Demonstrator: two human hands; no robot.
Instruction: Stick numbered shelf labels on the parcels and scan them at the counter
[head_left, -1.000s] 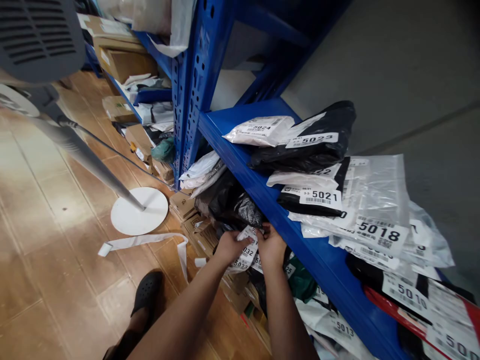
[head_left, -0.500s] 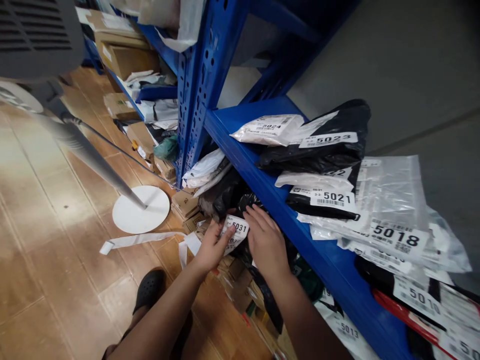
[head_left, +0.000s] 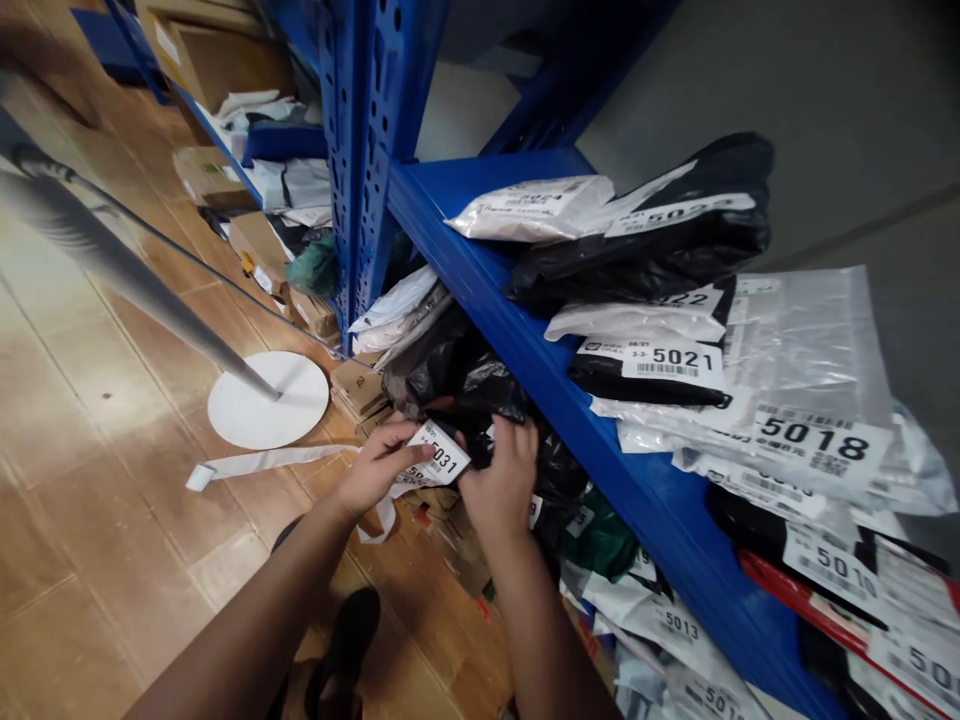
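Note:
My left hand [head_left: 379, 468] pinches a white strip of barcode labels [head_left: 439, 455], the top one printed 5031, with the thumb across it. Beside it my right hand [head_left: 501, 480] has its fingers curled, with the thumb side close to the label's right edge. What those fingers hold, if anything, is hidden. Right behind both hands lies a crumpled black plastic parcel [head_left: 480, 375] on the lower level. A loose tail of the white strip [head_left: 270, 460] trails over the floor to the left.
A blue shelf [head_left: 555, 350] slants past on the right, bearing labelled parcels such as 5021 [head_left: 682, 362] and 5018 [head_left: 817, 440]. Below it are a green parcel [head_left: 600, 540] and several bags. A pole on a white round base [head_left: 262, 425] stands left, near cardboard boxes [head_left: 360, 385].
Both hands have shifted left in view with the label strip, and the view has tilted. My right hand's fingers have gone from stretched to curled. More of the black parcel shows behind them.

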